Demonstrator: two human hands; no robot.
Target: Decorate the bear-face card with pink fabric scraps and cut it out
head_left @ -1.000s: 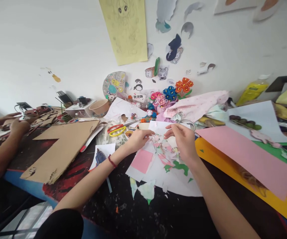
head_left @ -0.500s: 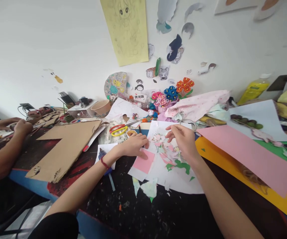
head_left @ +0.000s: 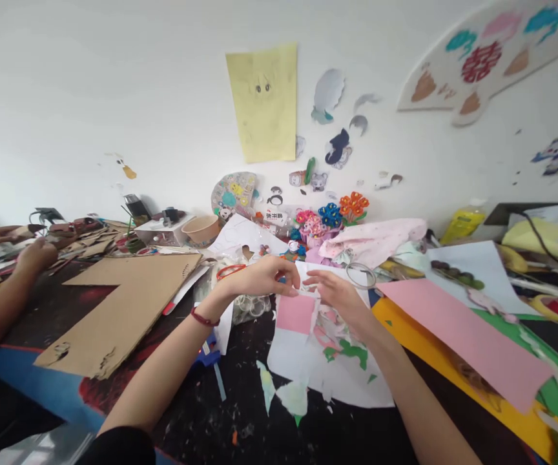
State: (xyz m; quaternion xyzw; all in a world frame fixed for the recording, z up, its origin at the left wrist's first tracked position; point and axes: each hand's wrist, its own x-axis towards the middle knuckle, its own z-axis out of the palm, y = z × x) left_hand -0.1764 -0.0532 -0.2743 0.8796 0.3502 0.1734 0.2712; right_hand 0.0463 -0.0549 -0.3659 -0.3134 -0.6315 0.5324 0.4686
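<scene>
In the head view my left hand (head_left: pixel 272 278) pinches the top edge of a white paper sheet (head_left: pixel 283 355) that bears a pink square (head_left: pixel 296 314). My right hand (head_left: pixel 340 296) is at the sheet's top right corner, its fingers bent and closed on the edge; the thumb is partly hidden. The sheet seems raised a little and tilted. Under and beside it, pink, green and white paper scraps (head_left: pixel 351 354) lie on a larger white paper (head_left: pixel 361 391). Pale green scraps (head_left: pixel 292 397) rest on the dark table (head_left: pixel 240 420) in front.
Brown cardboard (head_left: pixel 128 310) and a blue glue gun (head_left: pixel 208 352) lie to the left, near red-handled scissors (head_left: pixel 230 270). Pink paper (head_left: pixel 467 336) rests over a yellow sheet (head_left: pixel 395 316) at right. A co-worker's hands (head_left: pixel 39 255) handle something at far left.
My left hand has taken hold of the sheet with the pink square and moved it up. My right hand has come down and left to its corner. The camera view has tilted up.
</scene>
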